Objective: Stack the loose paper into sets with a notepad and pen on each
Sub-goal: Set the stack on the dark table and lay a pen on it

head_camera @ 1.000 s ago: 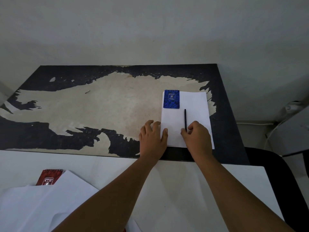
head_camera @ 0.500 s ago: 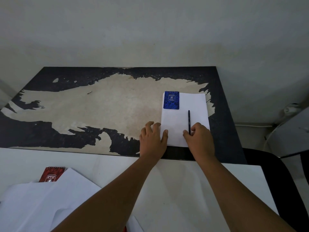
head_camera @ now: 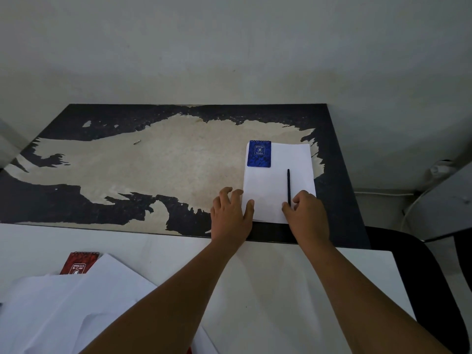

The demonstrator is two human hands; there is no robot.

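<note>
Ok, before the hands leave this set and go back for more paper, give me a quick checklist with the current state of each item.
1. Blue notepad lies on the paper stack, far left corner: ok.
2. Pen lies on the stack, lengthwise: ok.
3. Right hand clear of the pen: not ok, fingertips at its near end.
4. Left hand off the stack: not ok, thumb on its left edge.
5. Sheets squared underneath: cannot tell.
6. Red notepad and loose paper available near left: ok.
</note>
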